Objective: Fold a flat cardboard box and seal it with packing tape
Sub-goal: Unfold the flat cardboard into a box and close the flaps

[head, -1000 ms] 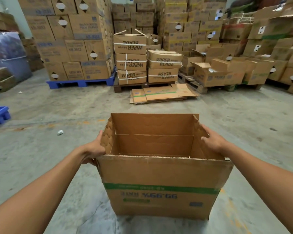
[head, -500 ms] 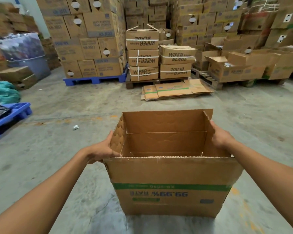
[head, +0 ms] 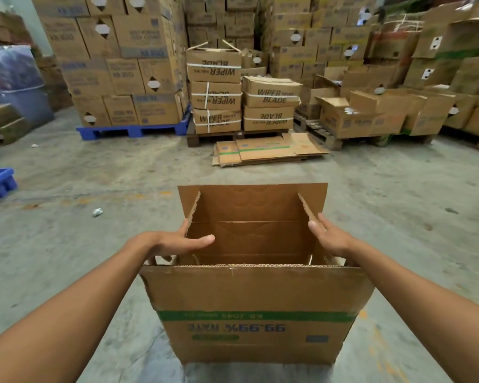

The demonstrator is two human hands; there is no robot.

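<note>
Both side flaps had swung inward since 0.5 s earlier. Left hand (head: 177,241) and right hand (head: 329,237) pressed them with straight fingers. Cardboard box (head: 256,308) stood on the concrete floor (head: 94,258), mouth upward, long axis left-right.

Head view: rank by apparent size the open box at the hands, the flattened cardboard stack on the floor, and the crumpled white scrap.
1. Open box, though nearness to the camera inflates it.
2. Flattened cardboard stack.
3. Crumpled white scrap, by far the smallest.
</note>
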